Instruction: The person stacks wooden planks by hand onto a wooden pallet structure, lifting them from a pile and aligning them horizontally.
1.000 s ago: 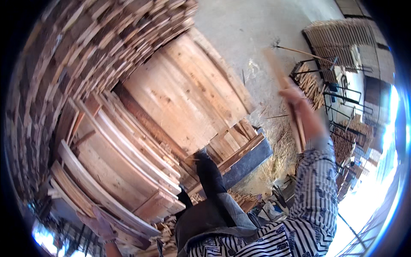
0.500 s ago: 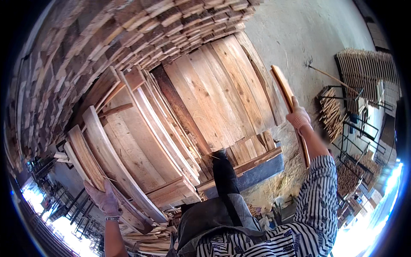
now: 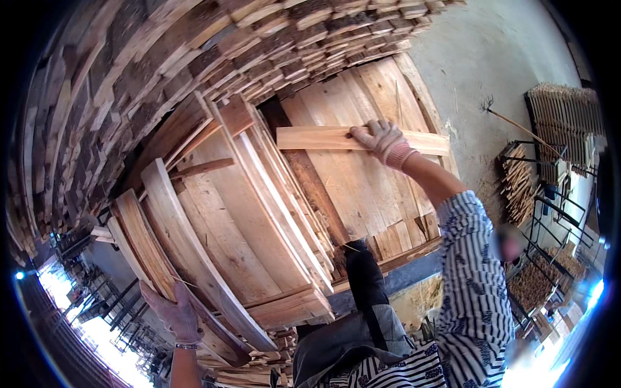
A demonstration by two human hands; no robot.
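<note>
My gloved left hand (image 3: 173,313) is closed round the near end of a long, narrow wooden board (image 3: 147,242), which stands tilted at the left of the stacked planks. In my gloved right hand (image 3: 388,145) is a short, pale wooden board (image 3: 312,138), gripped near its middle. That board lies crosswise above the flat, wide planks (image 3: 362,187), and its left end reaches over a dark, bark-edged strip (image 3: 310,187). Between the hands sits another stack of wide planks (image 3: 223,226), with a curved, greyish board (image 3: 194,265) leaning at its left side.
A high wall of piled boards (image 3: 174,77) runs along the far left. On the floor at right are a long-handled fork (image 3: 521,129), a bundle of sticks (image 3: 515,184) and stacked wood lengths (image 3: 563,110). Sawdust (image 3: 417,301) lies near my right sleeve.
My right hand has swung left and inward with the short board, turning it from upright beside the planks to crosswise over them. The left hand keeps its hold; the whole view has shifted slightly.
</note>
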